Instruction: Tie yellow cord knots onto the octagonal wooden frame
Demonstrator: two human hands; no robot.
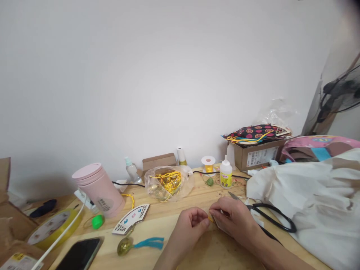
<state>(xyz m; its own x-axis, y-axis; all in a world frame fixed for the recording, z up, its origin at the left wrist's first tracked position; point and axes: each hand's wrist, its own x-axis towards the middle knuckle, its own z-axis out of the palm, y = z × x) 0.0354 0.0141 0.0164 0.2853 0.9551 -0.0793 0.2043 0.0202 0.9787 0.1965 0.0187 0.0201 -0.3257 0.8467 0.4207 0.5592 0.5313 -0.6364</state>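
Note:
My left hand [192, 227] is closed in a pinch at the table's front middle, thumb against fingertips. A short bit of yellow cord [210, 218] shows at those fingertips, between the two hands. My right hand [234, 215] is closed on a thin flat piece [222, 227], mostly hidden by the fingers, with only its pale edge in sight. Scissors with black handles [277, 217] lie just right of my right hand. Left of my hands are a fan-shaped ornament [132, 218] and a gold bell [124, 246] with a blue tassel [149, 243].
A plastic bag of yellow cords [170, 182], a spool of yellow cord [208, 165] and a glue bottle [225, 174] stand behind. At left are a pink tumbler [98, 189], a tape roll [53, 228] and a phone [80, 254]. White cloth [309, 191] covers the right side.

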